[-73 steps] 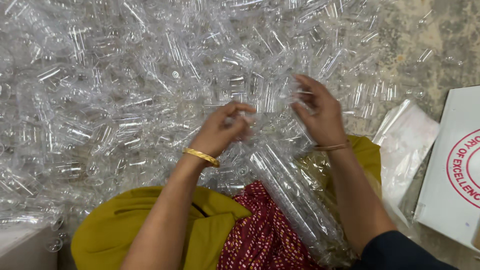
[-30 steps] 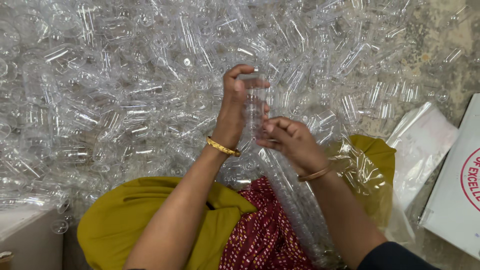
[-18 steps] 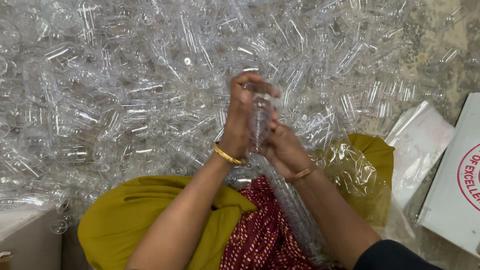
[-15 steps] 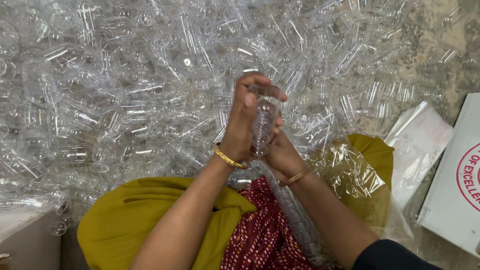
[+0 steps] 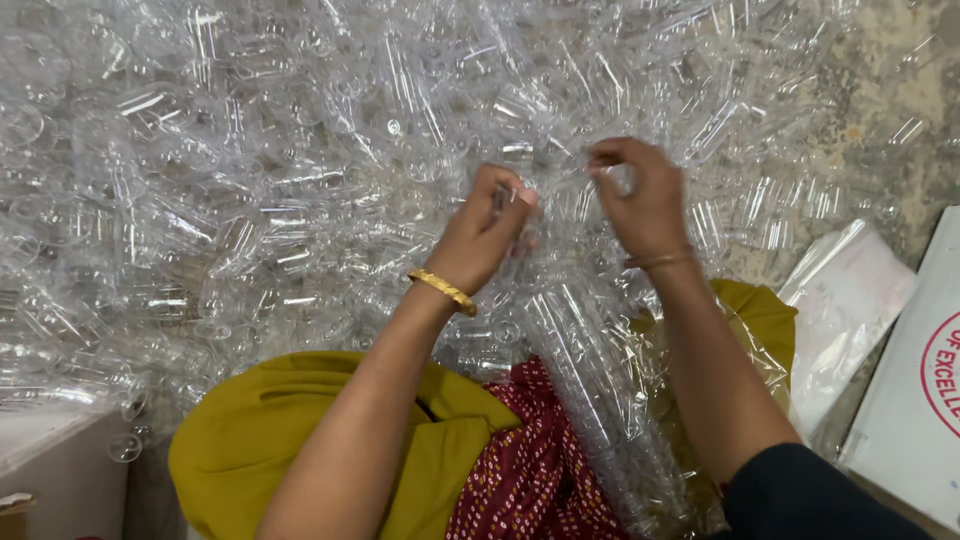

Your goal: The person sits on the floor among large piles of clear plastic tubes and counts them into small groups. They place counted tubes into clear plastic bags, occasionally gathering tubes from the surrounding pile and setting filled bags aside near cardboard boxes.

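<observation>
Left hand (image 5: 487, 232): fingers curled, apparently pinching a clear plastic cup (image 5: 520, 200) from the heap (image 5: 250, 180).
Right hand (image 5: 640, 200): fingertips pinched together; contents indiscernible.
Lap: sleeved stack of cups (image 5: 590, 400).

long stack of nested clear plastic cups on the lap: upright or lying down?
Lying down. The long stack of nested clear plastic cups slants lengthwise across the red patterned cloth on the lap.
</observation>
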`<state>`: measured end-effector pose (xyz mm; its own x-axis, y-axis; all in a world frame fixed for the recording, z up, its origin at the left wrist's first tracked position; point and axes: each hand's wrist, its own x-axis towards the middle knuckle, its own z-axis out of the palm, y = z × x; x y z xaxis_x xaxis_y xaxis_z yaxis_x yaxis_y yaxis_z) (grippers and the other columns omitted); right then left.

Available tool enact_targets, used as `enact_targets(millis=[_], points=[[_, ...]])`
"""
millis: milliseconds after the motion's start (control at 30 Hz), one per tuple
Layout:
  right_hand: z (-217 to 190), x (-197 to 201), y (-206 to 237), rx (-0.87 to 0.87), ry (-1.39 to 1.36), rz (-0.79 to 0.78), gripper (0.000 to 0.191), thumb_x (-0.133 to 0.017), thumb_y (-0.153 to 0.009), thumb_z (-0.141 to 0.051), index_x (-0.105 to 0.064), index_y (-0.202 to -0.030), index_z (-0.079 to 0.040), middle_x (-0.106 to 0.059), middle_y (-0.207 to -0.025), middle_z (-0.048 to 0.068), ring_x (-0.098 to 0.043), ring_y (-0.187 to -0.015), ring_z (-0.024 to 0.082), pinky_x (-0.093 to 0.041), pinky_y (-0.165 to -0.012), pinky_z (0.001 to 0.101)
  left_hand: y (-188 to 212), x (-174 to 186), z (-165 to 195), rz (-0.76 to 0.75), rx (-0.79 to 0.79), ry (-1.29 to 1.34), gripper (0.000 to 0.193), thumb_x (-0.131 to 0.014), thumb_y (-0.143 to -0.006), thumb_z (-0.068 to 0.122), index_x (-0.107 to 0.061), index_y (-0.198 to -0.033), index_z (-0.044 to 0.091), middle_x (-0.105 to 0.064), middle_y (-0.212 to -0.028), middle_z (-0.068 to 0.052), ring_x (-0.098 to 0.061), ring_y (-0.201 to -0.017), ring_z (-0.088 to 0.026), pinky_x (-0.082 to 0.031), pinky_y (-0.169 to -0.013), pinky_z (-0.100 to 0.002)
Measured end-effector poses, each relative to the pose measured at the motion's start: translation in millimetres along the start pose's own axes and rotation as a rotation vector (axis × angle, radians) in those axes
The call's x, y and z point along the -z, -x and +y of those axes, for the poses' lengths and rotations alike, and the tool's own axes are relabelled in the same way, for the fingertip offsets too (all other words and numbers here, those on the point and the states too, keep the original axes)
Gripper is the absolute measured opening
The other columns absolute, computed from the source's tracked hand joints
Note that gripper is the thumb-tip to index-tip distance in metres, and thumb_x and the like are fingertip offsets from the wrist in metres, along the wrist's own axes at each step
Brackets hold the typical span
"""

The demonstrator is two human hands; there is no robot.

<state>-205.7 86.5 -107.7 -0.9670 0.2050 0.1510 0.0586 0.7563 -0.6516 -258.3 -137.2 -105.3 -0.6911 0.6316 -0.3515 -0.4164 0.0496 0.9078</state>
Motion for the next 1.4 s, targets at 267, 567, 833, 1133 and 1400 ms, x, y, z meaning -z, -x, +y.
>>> enact_targets(millis=[267, 567, 833, 1133, 1400], points=[[-40, 38, 4, -0.255, -0.639, -0.209, 0.018, -0.06, -0.103, -0.003, -0.068, -0.119, -0.002, -0.073, -0.108, 0.007, -0.07, -0.106, 0.015, -0.058, -0.1, 0.0296, 0, -11, 0, -0.06, -0.107, -0.008, 0.064, -0.055, -0.104, 0.046, -0.032, -0.156, 0.016, -0.064, -0.121, -0.01, -0.071, -0.091, -0.012, -0.063, -0.068, -0.031], [-52, 22, -32, -0.086, -0.593, -0.386, 0.014, -0.054, -0.106, -0.004, -0.066, -0.113, -0.003, -0.072, -0.105, 0.006, -0.071, -0.102, 0.015, -0.06, -0.097, 0.0319, 13, 12, 30, -0.201, 0.013, 0.127, 0.072, -0.054, -0.1, 0.046, -0.022, -0.161, 0.021, -0.071, -0.109, -0.015, -0.064, -0.064, -0.012, -0.057, -0.06, -0.027], [-37, -17, -45, 0.064, -0.262, -0.108, 0.019, -0.065, -0.101, -0.014, -0.071, -0.118, -0.005, -0.073, -0.11, 0.008, -0.072, -0.102, 0.021, -0.062, -0.095, 0.033, 1, 14, 32, 0.016, -0.054, 0.233, 0.058, -0.04, -0.103, 0.053, -0.036, -0.148, 0.017, -0.07, -0.108, -0.015, -0.069, -0.066, -0.017, -0.061, -0.058, -0.033], [-35, -2, 7, -0.111, -0.226, -0.142, 0.035, -0.079, -0.093, -0.015, -0.068, -0.125, -0.007, -0.064, -0.124, 0.011, -0.068, -0.108, 0.021, -0.059, -0.096, 0.0352, 1, 40, 31, 0.248, -0.411, 0.436, 0.072, -0.04, -0.101, 0.071, -0.034, -0.151, 0.02, -0.069, -0.117, -0.018, -0.068, -0.078, -0.022, -0.06, -0.068, -0.039], [-85, -20, 65, -0.329, -0.848, -0.243, 0.033, -0.077, -0.089, -0.001, -0.063, -0.119, -0.002, -0.069, -0.114, 0.012, -0.071, -0.107, 0.019, -0.064, -0.098, 0.0314, -3, 32, 32, 0.284, -0.63, 0.56, 0.066, -0.046, -0.106, 0.066, -0.031, -0.154, 0.023, -0.062, -0.121, -0.016, -0.066, -0.09, -0.021, -0.059, -0.084, -0.04]])
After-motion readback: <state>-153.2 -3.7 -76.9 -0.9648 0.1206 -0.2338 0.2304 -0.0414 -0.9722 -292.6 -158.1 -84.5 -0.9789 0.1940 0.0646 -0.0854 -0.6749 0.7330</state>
